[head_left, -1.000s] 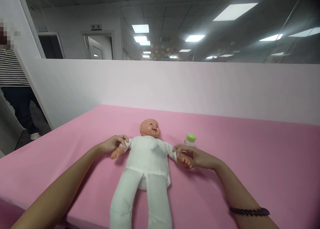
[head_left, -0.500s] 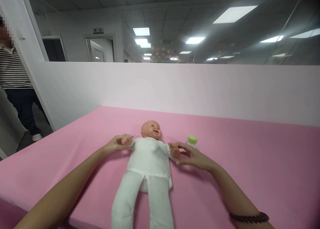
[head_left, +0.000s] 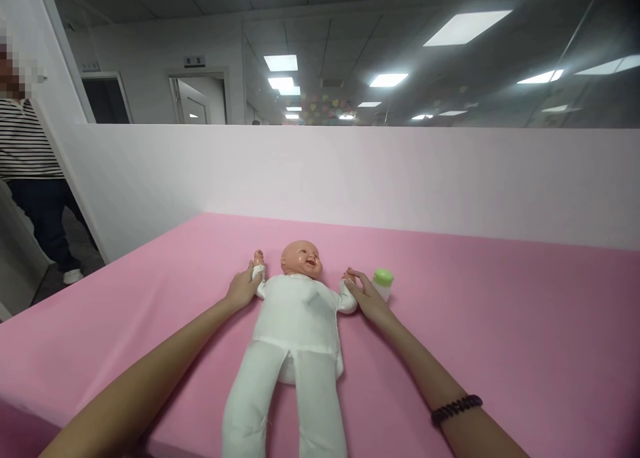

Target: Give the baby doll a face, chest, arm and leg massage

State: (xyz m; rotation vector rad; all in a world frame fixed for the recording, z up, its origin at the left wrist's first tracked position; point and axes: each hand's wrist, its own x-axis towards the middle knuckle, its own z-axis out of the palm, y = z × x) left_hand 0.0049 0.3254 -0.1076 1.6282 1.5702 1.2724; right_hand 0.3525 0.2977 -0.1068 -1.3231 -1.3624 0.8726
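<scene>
A baby doll (head_left: 299,311) with a bare plastic head and a white cloth body lies on its back on the pink sheet (head_left: 465,351). My left hand (head_left: 243,287) is closed around the doll's arm at the left, and the small plastic hand points up above my fingers. On the other side my right hand (head_left: 367,293) grips the doll's other arm near the wrist, its fingertips at the plastic hand. Both doll arms are bent upward beside the head. Just beyond my right hand stands a small jar (head_left: 383,285) with a green lid.
A white partition (head_left: 350,178) with a glass panel above it runs along the far side of the padded surface. At the far left, a person (head_left: 35,171) in a striped top stands past the partition's edge.
Both doll arms have swung up from the sides toward the head, with my hands moving along. My right hand has shifted up and inward, and more of the jar shows.
</scene>
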